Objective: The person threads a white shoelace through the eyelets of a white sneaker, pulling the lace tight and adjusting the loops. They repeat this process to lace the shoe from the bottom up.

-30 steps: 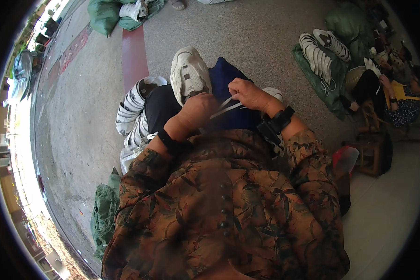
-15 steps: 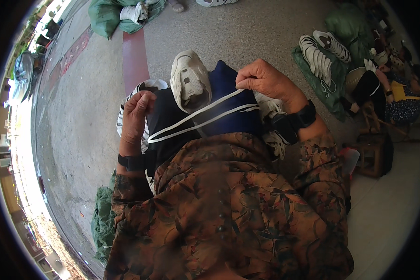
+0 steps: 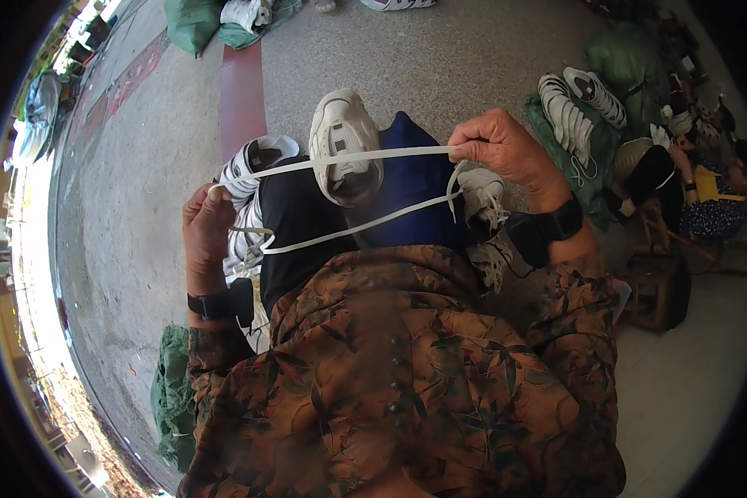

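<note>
A white shoelace stretches in a nearly straight line across my lap, with more of it hanging in a slack strand below. My left hand pinches it at one side, a short tip showing above the fingers. On the other side my right hand grips the lace between thumb and bent fingers. Behind the taut strand a cream sneaker rests between my knees, toe pointing away, with no lace visible in it. The knees are covered by dark blue cloth and black cloth.
White sneakers with dark stripes are grouped by my left leg; pale laced shoes lie by my right. At the right, rows of sneakers rest on green sacking near a seated person and a wooden stool. Green sacks stand far left.
My hands have moved apart, left hand outward and nearer me, right hand slightly right. The lace now runs taut between both hands; before, it sagged in a loop from the right hand.
</note>
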Demonstrator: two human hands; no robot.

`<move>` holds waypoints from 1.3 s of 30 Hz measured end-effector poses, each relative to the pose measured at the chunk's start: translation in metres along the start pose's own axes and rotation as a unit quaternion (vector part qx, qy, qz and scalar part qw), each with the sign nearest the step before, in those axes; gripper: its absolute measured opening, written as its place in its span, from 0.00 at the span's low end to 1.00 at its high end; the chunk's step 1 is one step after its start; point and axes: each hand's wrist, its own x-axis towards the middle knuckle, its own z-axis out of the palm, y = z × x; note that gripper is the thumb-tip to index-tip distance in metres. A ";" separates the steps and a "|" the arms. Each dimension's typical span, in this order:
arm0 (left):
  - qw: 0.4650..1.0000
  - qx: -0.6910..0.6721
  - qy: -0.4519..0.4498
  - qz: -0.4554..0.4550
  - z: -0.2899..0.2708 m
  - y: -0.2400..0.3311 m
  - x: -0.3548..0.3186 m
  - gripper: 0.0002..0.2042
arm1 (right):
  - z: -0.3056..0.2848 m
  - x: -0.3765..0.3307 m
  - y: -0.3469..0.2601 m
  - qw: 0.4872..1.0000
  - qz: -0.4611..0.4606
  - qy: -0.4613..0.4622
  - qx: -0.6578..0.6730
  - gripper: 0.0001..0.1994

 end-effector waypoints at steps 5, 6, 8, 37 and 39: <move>0.983 0.080 0.162 -0.021 -0.056 -0.012 -0.024 0.11 | -0.002 -0.001 0.027 0.999 0.046 0.019 0.004 0.06; 0.980 0.078 0.184 -0.020 -0.070 -0.020 -0.029 0.11 | -0.003 0.000 0.028 0.998 0.063 0.024 0.001 0.06; 0.968 0.076 0.237 -0.014 -0.094 -0.039 -0.037 0.10 | -0.006 -0.001 0.037 0.998 0.056 0.036 -0.005 0.06; 0.942 0.294 -0.161 -0.007 0.093 -0.045 0.049 0.04 | 0.094 0.098 0.059 0.997 0.012 0.024 -0.076 0.07; 0.942 0.316 -0.114 0.002 0.086 -0.051 0.056 0.04 | 0.094 0.104 0.074 0.994 0.022 0.058 -0.086 0.06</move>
